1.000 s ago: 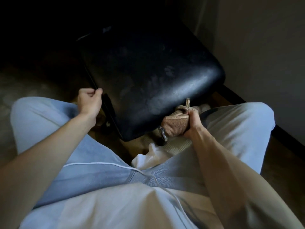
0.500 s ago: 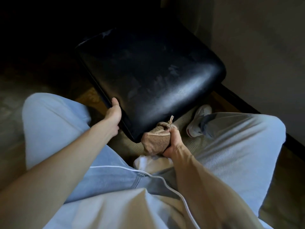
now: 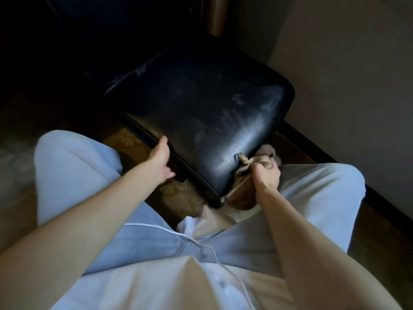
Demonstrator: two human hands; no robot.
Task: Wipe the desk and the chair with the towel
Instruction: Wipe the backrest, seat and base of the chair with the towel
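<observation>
Well, towel [image 3: 242,167]: soft, I reckon, wadded tight in my right hand [image 3: 267,177]
chair [image 3: 201,113]: seat looks slick; my left hand [image 3: 161,158] grips its edge

Room dimly lit. Pale plain wall [image 3: 357,74] stood at right; dark baseboard [image 3: 312,148] ran along its foot; brown patterned floor [image 3: 174,198] lay below; wooden post [image 3: 218,16] rose at rear.

1. Chair [image 3: 201,113]: glossy black, with pale smudges.
2. Towel [image 3: 240,193]: tan brown, lighter beige at the edge.
3. Jeans [image 3: 73,175]: light blue.
4. Shirt [image 3: 156,287]: white.
5. Floor [image 3: 178,195]: brown-gold, with a faint leafy pattern.
6. Wall [image 3: 346,74]: grey-beige.
7. Skirting [image 3: 312,151]: black.
</observation>
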